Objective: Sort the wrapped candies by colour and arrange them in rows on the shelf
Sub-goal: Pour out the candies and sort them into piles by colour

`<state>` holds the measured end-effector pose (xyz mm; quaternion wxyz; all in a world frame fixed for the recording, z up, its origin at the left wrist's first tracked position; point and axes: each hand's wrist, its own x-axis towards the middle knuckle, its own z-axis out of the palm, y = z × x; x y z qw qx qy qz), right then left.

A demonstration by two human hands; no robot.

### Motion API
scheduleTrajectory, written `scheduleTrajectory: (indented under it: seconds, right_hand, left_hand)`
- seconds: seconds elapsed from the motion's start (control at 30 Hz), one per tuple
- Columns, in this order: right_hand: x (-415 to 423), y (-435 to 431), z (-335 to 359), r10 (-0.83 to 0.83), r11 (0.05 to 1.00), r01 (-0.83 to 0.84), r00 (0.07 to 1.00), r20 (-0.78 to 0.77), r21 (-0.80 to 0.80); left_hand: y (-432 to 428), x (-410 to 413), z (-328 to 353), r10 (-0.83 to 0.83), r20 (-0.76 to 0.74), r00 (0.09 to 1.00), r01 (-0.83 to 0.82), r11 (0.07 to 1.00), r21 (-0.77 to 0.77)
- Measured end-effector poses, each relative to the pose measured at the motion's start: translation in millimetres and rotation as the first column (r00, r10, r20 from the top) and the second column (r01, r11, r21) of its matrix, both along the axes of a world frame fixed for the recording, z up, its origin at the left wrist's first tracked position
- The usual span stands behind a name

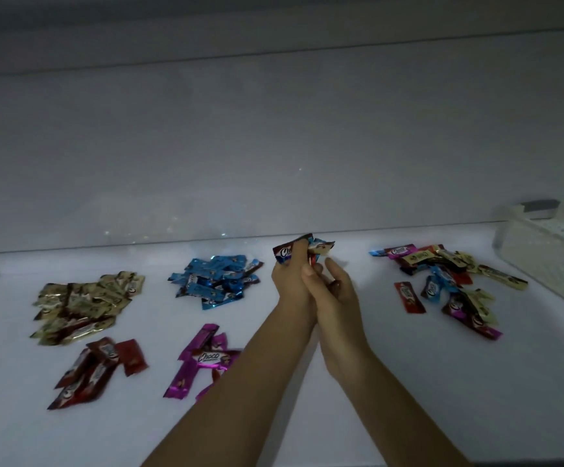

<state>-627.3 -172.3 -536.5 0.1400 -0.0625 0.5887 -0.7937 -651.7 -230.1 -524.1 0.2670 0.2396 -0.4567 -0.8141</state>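
left fingers [294, 261] round candies [285, 253] — right fingers [336, 268] loose

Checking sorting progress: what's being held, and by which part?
The left hand grips a few mixed candies by their lower ends; whether the right hand holds anything cannot be told.

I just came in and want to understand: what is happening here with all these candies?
A person is sorting by colour on a white shelf. The left grip holds a few candies; the right grip is close beside it. A gold pile, a blue pile, a red pile and a pink pile lie sorted on the left; a mixed pile waits on the right. No rows are made yet.
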Motion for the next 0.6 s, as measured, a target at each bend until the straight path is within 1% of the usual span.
scheduleTrajectory:
  seconds: [0.1,0.2,0.3,0.43,0.53,0.6]
  right_hand:
    - [9.5,-22.5,7.9,-0.002,0.996,0.003,1.000,0.013,-0.084]
    - [23.8,-43.3,13.0,-0.032,0.990,0.028,0.999,-0.027,-0.136]
    - [37.5,-62.0,18.4,-0.046,0.984,0.042,0.999,-0.020,-0.174]
    - [54.9,-91.5,23.4,0.013,0.995,-0.020,0.997,-0.070,-0.097]
    - [72.8,-116.1,29.1,0.148,0.989,-0.145,0.986,-0.075,0.034]
    - [81.6,-133.5,29.5,0.236,0.966,-0.227,0.970,-0.060,0.126]
  left_hand:
    - [-24.3,16.3,15.6,0.058,-0.032,0.998,-0.056,0.997,0.046]
    - [-50.4,37.4,17.0,0.128,-0.056,0.990,-0.130,0.991,-0.031]
    - [-81.2,64.6,16.8,0.205,-0.077,0.976,-0.209,0.977,-0.050]
    - [-119.1,103.6,13.8,0.301,-0.096,0.949,-0.315,0.923,-0.222]
    - [-147.9,135.1,15.8,0.348,-0.107,0.931,-0.363,0.864,-0.350]
    - [-171.2,159.0,17.2,0.402,-0.102,0.910,-0.408,0.820,-0.402]
